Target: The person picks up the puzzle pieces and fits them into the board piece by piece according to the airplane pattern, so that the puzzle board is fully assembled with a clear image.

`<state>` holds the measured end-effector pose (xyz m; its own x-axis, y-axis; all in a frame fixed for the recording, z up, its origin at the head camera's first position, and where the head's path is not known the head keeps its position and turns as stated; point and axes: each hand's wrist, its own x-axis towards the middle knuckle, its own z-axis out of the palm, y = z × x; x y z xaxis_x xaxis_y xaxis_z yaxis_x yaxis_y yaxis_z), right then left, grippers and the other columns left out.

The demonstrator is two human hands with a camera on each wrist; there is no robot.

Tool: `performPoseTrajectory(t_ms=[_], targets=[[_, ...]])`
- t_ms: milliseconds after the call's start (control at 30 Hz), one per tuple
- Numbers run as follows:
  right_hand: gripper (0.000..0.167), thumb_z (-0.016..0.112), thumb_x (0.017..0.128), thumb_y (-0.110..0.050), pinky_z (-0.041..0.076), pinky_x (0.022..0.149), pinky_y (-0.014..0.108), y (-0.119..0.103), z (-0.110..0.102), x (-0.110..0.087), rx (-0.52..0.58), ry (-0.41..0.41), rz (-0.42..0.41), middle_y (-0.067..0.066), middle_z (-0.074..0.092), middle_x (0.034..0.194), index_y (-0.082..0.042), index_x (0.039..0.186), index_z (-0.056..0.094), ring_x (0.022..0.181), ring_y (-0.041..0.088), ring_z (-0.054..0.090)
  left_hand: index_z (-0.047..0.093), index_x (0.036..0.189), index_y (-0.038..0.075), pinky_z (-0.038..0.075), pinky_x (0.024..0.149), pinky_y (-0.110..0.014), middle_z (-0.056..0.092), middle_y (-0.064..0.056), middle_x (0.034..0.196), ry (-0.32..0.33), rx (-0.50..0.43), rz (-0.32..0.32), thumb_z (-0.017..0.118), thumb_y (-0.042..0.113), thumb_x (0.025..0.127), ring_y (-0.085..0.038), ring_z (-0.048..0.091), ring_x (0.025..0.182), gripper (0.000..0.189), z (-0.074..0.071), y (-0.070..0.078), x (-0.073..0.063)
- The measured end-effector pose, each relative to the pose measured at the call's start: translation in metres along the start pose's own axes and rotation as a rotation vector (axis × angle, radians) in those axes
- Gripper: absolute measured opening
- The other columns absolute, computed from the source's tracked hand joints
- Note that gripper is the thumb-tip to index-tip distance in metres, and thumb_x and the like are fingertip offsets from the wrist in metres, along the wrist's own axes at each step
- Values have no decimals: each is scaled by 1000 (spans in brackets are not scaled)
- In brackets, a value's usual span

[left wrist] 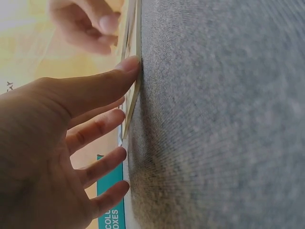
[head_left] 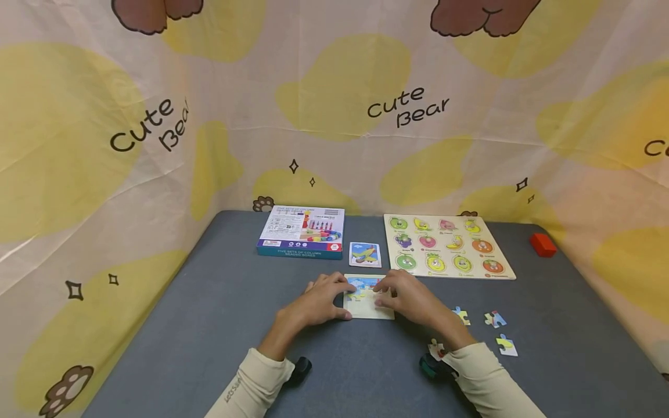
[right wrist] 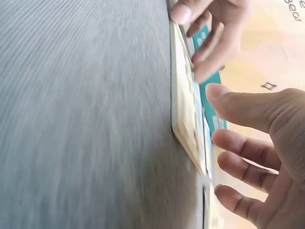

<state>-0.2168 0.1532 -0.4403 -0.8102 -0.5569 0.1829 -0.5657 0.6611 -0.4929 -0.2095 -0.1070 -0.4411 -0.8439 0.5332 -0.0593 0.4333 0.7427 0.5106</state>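
A small cream puzzle board [head_left: 368, 313] lies on the table, with blue and yellow picture pieces in its upper part. My left hand [head_left: 321, 299] is at its left side. The left thumb [left wrist: 127, 64] touches the board's near edge, and the index finger reaches over the upper left of the picture. My right hand [head_left: 410, 296] is over the board's right side, thumb and fingers apart. In the right wrist view, nothing shows between the right thumb [right wrist: 243, 107] and fingers. Whether the right index finger touches a piece is hidden.
Loose jigsaw pieces [head_left: 506, 345] lie right of the board, one partly behind the right wrist. A picture card [head_left: 364, 254] is just beyond the board. Farther back are a boxed set [head_left: 300, 232], a fruit board [head_left: 449, 247] and a red block [head_left: 543, 245].
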Motion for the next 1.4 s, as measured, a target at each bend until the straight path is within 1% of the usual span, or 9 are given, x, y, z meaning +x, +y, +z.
performPoseTrajectory(t_ms=[133,300,467,700,900,1000,1167,1233,1400], targets=[[18,83,93,-19,51,84,40,7,-11,-15,-19,-3,20,-2,70,100,-11,109,81,93,16,60,69,141,17,35,106,-61,58,-6,139,-2,-6,-4,84,29,93,-31,49,127,52,-1,1,-1],[20,83,93,-23,51,94,48,19,-24,-37,-43,-2,72,-6,71,106,-15,111,81,104,18,63,70,140,17,36,104,-60,58,-6,141,3,-1,6,85,28,92,-31,49,128,51,-1,2,-1],[23,84,92,-24,51,90,44,33,-36,-58,-40,14,91,-6,70,106,-15,114,81,102,17,62,70,140,15,35,104,-60,58,-8,140,4,-5,14,85,26,92,-32,49,128,51,-2,3,-1],[28,87,89,-26,49,85,39,49,-48,-84,-67,45,133,-9,69,104,-15,114,81,98,15,60,69,141,15,34,108,-62,57,-8,141,-2,-9,10,84,26,93,-32,48,128,51,-2,2,-1],[31,89,86,-28,49,86,40,57,-58,-104,-74,48,181,-8,70,106,-16,114,82,99,16,59,69,141,16,33,108,-63,56,-8,141,-2,-18,10,84,26,93,-33,47,128,52,-1,2,-1],[34,89,86,-29,48,86,41,62,-63,-111,-80,34,200,-6,70,107,-15,116,82,100,17,58,69,142,17,33,108,-63,56,-9,142,-5,-17,9,84,26,93,-33,47,129,52,-1,2,-1],[38,90,84,-32,46,84,38,68,-68,-121,-76,17,227,-7,69,105,-15,117,82,100,16,55,68,142,17,33,108,-63,56,-9,143,-9,-21,2,84,27,93,-33,47,131,52,-1,2,-1],[36,90,84,-31,45,83,36,71,-69,-124,-82,17,236,-10,67,103,-16,116,82,99,14,54,68,142,17,33,108,-63,56,-9,143,-10,-23,1,84,27,93,-33,47,131,52,-1,2,-1],[34,90,84,-31,45,82,36,77,-70,-129,-102,17,233,-11,67,101,-15,113,82,97,13,53,68,142,17,33,109,-64,56,-9,143,-10,-26,-5,84,27,94,-33,47,131,52,-1,2,-2]])
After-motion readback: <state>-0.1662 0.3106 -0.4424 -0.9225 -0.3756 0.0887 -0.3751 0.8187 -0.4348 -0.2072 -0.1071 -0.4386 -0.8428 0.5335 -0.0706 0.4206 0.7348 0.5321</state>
